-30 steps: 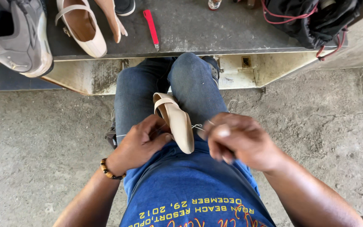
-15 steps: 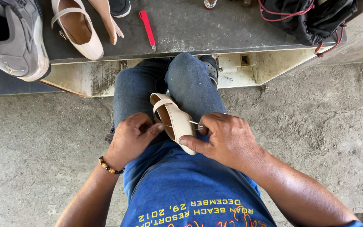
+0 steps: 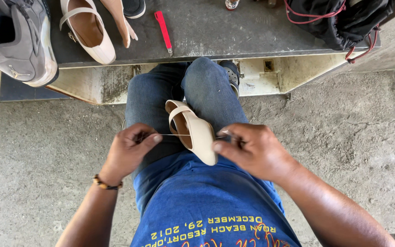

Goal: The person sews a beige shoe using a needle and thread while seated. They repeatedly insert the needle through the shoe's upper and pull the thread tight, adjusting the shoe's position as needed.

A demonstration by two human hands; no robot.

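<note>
1. A beige shoe (image 3: pixel 193 132) is lying on the person's lap, sole side up and strap outward.
2. The right hand (image 3: pixel 254 151) is steadying its toe, fingers pinching together.
3. The left hand (image 3: pixel 129 151) is gripping a taut thread (image 3: pixel 170 134), fingers clamped on it.

A beige leather flat shoe (image 3: pixel 193 132) rests on the lap between the left hand (image 3: pixel 131 148) and right hand (image 3: pixel 252 151). A thin taut thread (image 3: pixel 170 134) runs from the left hand to it. Beyond both hands, a dark stone ledge (image 3: pixel 206 32) carries a matching beige strapped shoe (image 3: pixel 88 29), a grey sneaker (image 3: pixel 19 41) further left, and a red-handled tool (image 3: pixel 163 25).
</note>
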